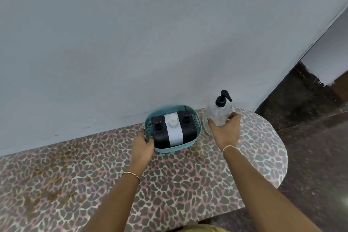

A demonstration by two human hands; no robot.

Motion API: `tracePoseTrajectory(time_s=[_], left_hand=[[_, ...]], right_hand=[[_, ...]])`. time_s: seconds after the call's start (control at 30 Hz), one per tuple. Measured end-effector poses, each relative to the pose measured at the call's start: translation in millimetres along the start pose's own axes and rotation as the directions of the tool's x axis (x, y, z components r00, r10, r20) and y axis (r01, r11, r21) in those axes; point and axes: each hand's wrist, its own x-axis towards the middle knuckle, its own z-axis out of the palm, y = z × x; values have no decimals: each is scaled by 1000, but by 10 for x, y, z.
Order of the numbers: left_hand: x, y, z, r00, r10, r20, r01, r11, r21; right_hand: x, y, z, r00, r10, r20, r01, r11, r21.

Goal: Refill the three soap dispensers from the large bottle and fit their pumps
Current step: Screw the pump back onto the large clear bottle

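Observation:
A teal basket (196, 119) stands at the back of the table against the wall. Inside it are three square dispensers side by side: a black one (160, 134) on the left, a white one (175, 133) in the middle, a black one (188, 128) on the right, each with a pump on top. My left hand (142, 144) grips the basket's left rim. To the right stands a large clear bottle (216, 113) with a black pump (223, 98). My right hand (225, 130) holds this bottle around its lower body.
The table (169, 184) has a leopard-print cover and a rounded right end. A pale wall (150, 43) rises directly behind the basket and bottle. Dark speckled floor (310, 137) lies to the right of the table.

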Motion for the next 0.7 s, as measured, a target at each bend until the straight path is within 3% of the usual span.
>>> tracePoseTrajectory(time_s=[0.27, 0.7], left_hand=[[-55, 64, -35, 999, -2, 32, 1, 1000, 13], [-164, -12, -142, 992, -6, 129, 4, 1000, 21]], right_hand=[[-11, -70, -12, 1000, 23, -16, -22, 1000, 11], [-156, -116, -70, 999, 25, -45, -32, 986, -162]])
